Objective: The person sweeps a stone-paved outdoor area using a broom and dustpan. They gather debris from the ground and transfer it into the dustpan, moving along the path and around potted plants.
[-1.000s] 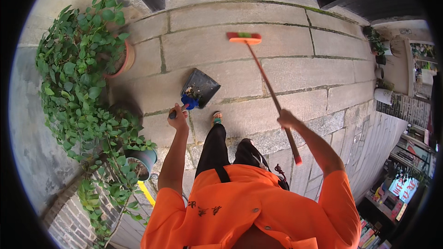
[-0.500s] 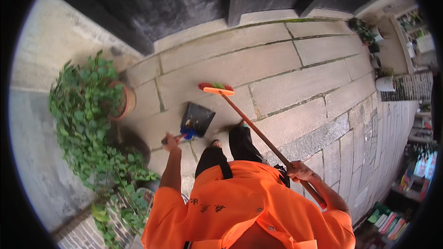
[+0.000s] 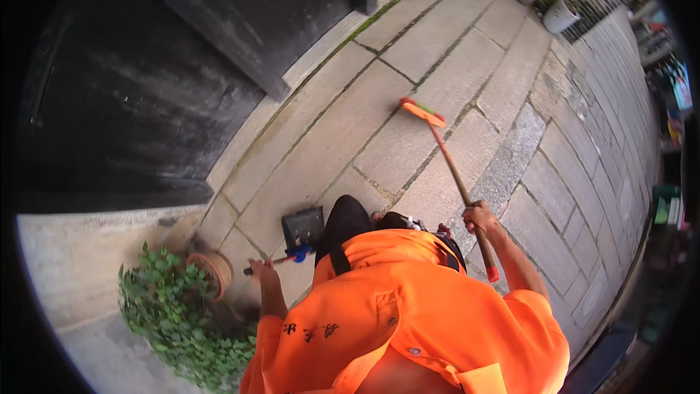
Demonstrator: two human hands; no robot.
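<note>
Landmark for all entries: the dark dustpan [image 3: 303, 226], lying on the pale stone paving [image 3: 430, 36] just ahead of the person's feet.

1. Dustpan. Black pan, open side seemingly turned toward the broom side, with a thin handle running back toward the person and a blue fitting where handle meets pan. Held low, probably so that sweepings can be pushed straight in.

2. Left hand [image 3: 262, 268]. Just behind and left of the dustpan, closed around the end of its handle. The arm reaches down and forward, which keeps the pan flat on the stone.

3. Broom [image 3: 446, 164]. To the right of the dustpan. Orange head with a green strip, resting on the paving well ahead and right of the pan; the brown shaft slants back to a red end cap beside the person's hip. The slant suits a one-handed drag toward the pan.

4. Right hand [image 3: 479, 217]. Right of the dustpan, wrapped around the lower part of the broom shaft, above the red cap.

5. Orange jacket [image 3: 408, 321]. Behind the dustpan, filling the lower frame; a short row of dark printed characters sits on the left shoulder area, too small to make out.

6. Potted plant [image 3: 208, 271]. Left of the dustpan; terracotta pot with green trailing leaves spreading below it.

7. Dark wooden door [image 3: 146, 73]. Beyond and left of the dustpan.

8. White planter [image 3: 560, 14]. Far beyond, right of the dustpan.

9. Coloured goods at the far right edge: blurred, no label legible.
</note>
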